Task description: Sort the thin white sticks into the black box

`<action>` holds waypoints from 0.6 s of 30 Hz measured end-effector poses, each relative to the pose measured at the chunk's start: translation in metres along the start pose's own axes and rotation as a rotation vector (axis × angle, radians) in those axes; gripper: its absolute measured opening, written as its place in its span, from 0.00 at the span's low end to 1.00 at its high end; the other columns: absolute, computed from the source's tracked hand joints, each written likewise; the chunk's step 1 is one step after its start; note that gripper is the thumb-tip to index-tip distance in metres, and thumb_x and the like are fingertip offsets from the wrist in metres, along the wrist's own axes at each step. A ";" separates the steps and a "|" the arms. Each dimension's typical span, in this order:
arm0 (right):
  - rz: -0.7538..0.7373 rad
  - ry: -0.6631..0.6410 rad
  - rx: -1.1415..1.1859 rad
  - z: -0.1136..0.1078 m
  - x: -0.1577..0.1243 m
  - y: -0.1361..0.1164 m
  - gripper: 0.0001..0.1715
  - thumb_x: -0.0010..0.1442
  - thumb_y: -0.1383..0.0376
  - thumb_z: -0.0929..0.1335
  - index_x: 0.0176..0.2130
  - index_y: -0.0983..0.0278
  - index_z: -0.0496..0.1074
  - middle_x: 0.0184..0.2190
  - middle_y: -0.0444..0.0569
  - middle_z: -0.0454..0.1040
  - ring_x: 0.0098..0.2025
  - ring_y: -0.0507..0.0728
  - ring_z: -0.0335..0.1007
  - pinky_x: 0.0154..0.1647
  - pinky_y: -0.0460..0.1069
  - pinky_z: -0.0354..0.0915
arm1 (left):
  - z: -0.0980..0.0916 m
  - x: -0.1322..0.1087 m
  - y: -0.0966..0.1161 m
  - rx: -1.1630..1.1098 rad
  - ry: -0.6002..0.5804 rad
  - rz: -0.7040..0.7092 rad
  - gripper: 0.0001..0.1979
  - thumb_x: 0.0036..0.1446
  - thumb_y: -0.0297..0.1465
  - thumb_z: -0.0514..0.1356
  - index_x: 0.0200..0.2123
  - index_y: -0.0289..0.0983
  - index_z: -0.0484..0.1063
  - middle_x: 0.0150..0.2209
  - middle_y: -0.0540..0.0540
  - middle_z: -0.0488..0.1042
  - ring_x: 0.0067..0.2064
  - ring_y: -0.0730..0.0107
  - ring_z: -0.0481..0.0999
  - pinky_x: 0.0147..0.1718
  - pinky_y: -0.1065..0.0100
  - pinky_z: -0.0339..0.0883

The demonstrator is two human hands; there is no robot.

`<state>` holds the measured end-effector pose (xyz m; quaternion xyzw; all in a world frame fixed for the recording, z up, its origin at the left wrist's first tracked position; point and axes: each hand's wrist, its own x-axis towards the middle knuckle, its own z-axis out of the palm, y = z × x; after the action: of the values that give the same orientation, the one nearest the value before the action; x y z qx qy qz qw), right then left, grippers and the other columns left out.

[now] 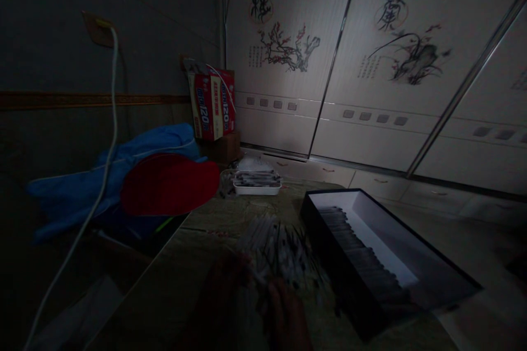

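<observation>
Very dim here. Our left hand (pixel 224 290) and right hand (pixel 288 312) sit at 6 o'clock, lowest in frame, both at the near edge of a loose pile of thin sticks (pixel 280 249) on the worktop (pixel 177 279). The left hand seems to pinch one pale stick; the right is too dark to tell whether it's clenched or released.

Our read on doing this well: take few sticks at a time, keep them parallel, and lay them flush with the row already in the box.

The pile lies just beyond our fingertips, touching or nearly so, towards 12 o'clock. The black box (pixel 370 252) lies at 2 o'clock of the hands, just beside the pile, with a row of sticks along its left wall.

Further out at 12 o'clock, a white tray (pixel 256 188) with more sticks. At 10 o'clock, a red cap (pixel 168 184) on blue cloth (pixel 82 186). Behind, a red carton (pixel 212 101).
</observation>
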<state>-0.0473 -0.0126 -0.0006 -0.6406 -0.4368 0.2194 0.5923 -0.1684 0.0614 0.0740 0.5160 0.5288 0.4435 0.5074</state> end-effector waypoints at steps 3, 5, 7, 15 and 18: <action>0.030 0.008 0.018 0.000 0.000 0.000 0.32 0.54 0.39 0.62 0.40 0.60 0.75 0.36 0.51 0.77 0.38 0.58 0.73 0.38 0.49 0.69 | 0.000 0.001 0.000 -0.018 -0.033 0.001 0.20 0.42 0.49 0.61 0.15 0.38 0.72 0.16 0.49 0.73 0.23 0.63 0.73 0.27 0.65 0.68; 0.044 0.006 0.027 0.001 0.001 -0.001 0.32 0.55 0.39 0.62 0.40 0.60 0.75 0.35 0.50 0.78 0.37 0.57 0.73 0.38 0.49 0.68 | -0.001 0.001 -0.001 -0.026 -0.037 0.003 0.19 0.43 0.49 0.61 0.17 0.38 0.72 0.16 0.49 0.73 0.24 0.63 0.74 0.28 0.65 0.68; 0.042 -0.012 0.025 0.001 0.002 -0.002 0.29 0.57 0.41 0.61 0.33 0.59 0.76 0.27 0.47 0.76 0.29 0.56 0.71 0.33 0.48 0.68 | -0.001 0.001 -0.001 -0.032 -0.038 0.005 0.19 0.43 0.49 0.61 0.18 0.38 0.74 0.16 0.50 0.73 0.24 0.63 0.74 0.29 0.65 0.68; 0.021 -0.008 0.005 0.002 0.002 0.002 0.30 0.56 0.40 0.61 0.39 0.61 0.74 0.31 0.49 0.76 0.33 0.57 0.72 0.33 0.47 0.66 | 0.000 -0.001 0.001 -0.051 -0.031 -0.001 0.19 0.42 0.49 0.61 0.19 0.38 0.74 0.17 0.49 0.74 0.24 0.63 0.74 0.30 0.65 0.69; -0.013 -0.123 -0.029 0.001 0.004 0.004 0.27 0.60 0.44 0.59 0.32 0.60 0.73 0.24 0.46 0.73 0.28 0.55 0.70 0.30 0.46 0.63 | 0.000 0.000 -0.001 -0.055 -0.018 0.002 0.19 0.41 0.49 0.62 0.17 0.38 0.74 0.16 0.49 0.73 0.24 0.63 0.74 0.29 0.65 0.69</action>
<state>-0.0447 -0.0079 -0.0039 -0.6317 -0.4795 0.2481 0.5563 -0.1684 0.0615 0.0734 0.5064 0.5113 0.4538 0.5256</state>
